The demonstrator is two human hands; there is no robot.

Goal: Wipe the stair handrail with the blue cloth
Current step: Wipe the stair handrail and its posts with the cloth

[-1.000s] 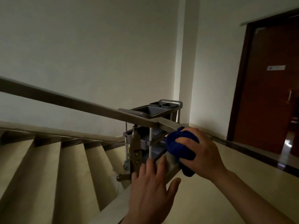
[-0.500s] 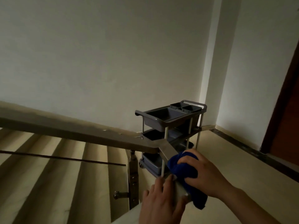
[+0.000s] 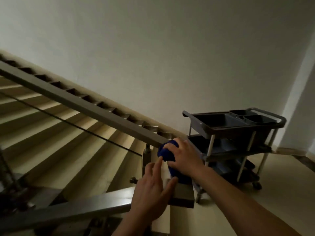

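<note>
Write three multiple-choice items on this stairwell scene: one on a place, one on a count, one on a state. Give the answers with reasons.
1. Where is the cart?
A. on the stairs
B. on the floor by the foot of the stairs
C. hanging from the handrail

2. How many small bins sit at the cart's top right?
A. two
B. five
C. none

3. What is the right hand doing?
A. hanging empty
B. gripping the cart handle
C. holding the blue cloth on the handrail

Answers: 1 B, its wheels stand on the floor; 2 A, two dark bins sit side by side; 3 C, its fingers curl round the cloth at the rail's lower end.
</note>
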